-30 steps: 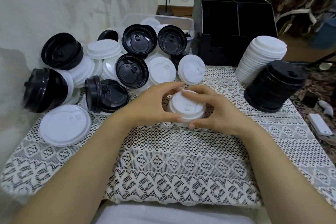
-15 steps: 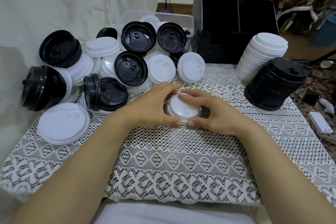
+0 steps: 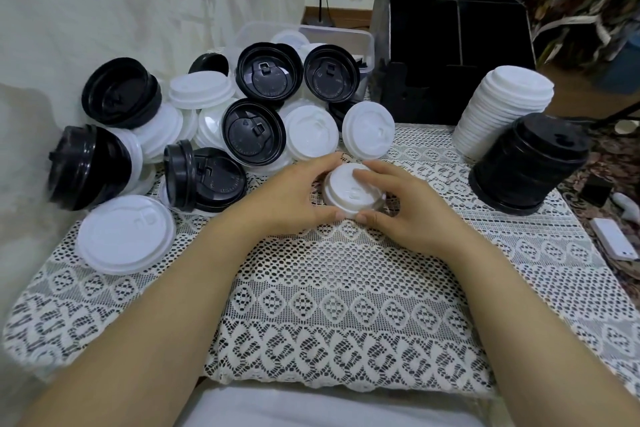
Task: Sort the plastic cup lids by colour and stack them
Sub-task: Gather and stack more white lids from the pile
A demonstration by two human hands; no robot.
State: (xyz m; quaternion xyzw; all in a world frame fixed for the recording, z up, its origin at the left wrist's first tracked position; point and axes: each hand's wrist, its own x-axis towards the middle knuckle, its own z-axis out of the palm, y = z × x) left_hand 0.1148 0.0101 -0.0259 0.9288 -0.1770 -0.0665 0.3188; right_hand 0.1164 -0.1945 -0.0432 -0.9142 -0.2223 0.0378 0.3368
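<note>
Since a second ago the right hand [image 3: 412,215] has slid its fingers onto the top of the short stack of white lids [image 3: 346,196]. Both hands cup that stack in the middle of the lace-covered bench [image 3: 346,288]. The left hand [image 3: 291,198] curls round its left side, and the right pinches it, thumb at the near rim. To the left lies a single white lid [image 3: 124,239]. Beyond is a jumbled pile of black and white lids [image 3: 252,135]. Far right, a tall white stack [image 3: 498,114] leans beside a black stack [image 3: 526,163], in front of a black box [image 3: 450,55].
</note>
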